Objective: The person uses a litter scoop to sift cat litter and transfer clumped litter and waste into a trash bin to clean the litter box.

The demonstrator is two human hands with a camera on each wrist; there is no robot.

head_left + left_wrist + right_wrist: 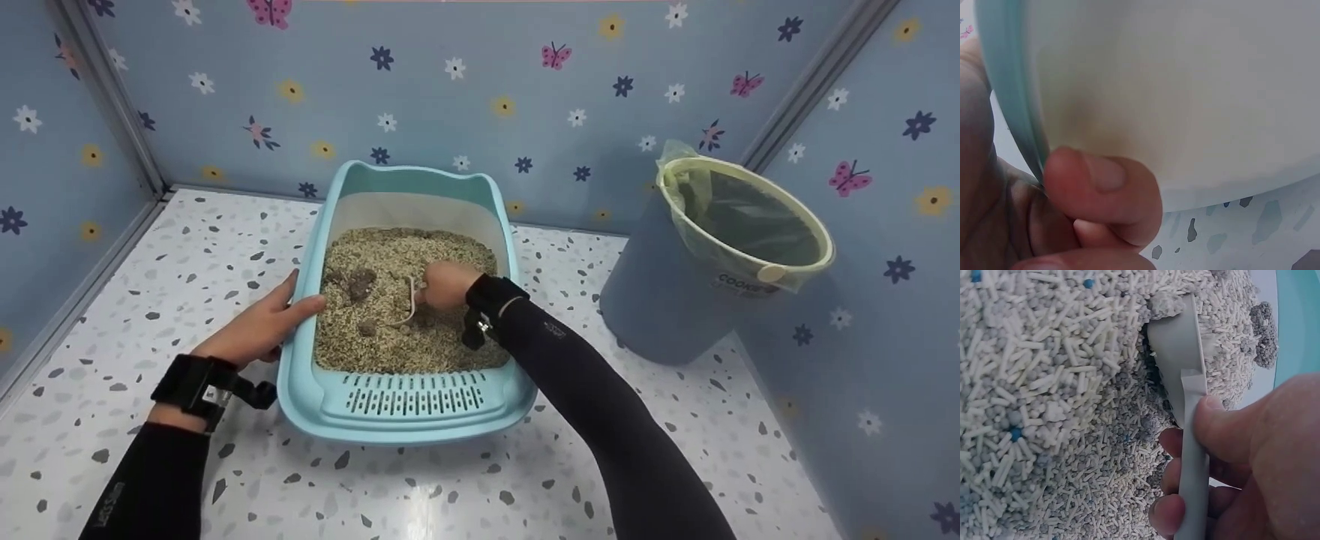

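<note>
Light blue plastic makes up the litter box (397, 433), which sits in the middle of the head view on a white surface (255, 495) with grey spots. Inside it is a thick bed of tan cat litter (390, 352). Your right grip (448, 285) is closed around the handle of a pale litter scoop (1178, 343), with your thumb on one side and your fingers on the other. That scoop is near the middle of the head view, down in the litter. In the right wrist view, a grey lump (1167, 306) touches its tip, near the top of the frame. Your left grip (255, 322) holds the left side of the box, with the thumb over the rim. A dark clump (361, 285) lies left of the scoop. At the right of the head view stands a blue trash can (660, 300) with a thin bag (750, 214) inside. Flowers and butterflies cover the blue wall (450, 97) at the top.
</note>
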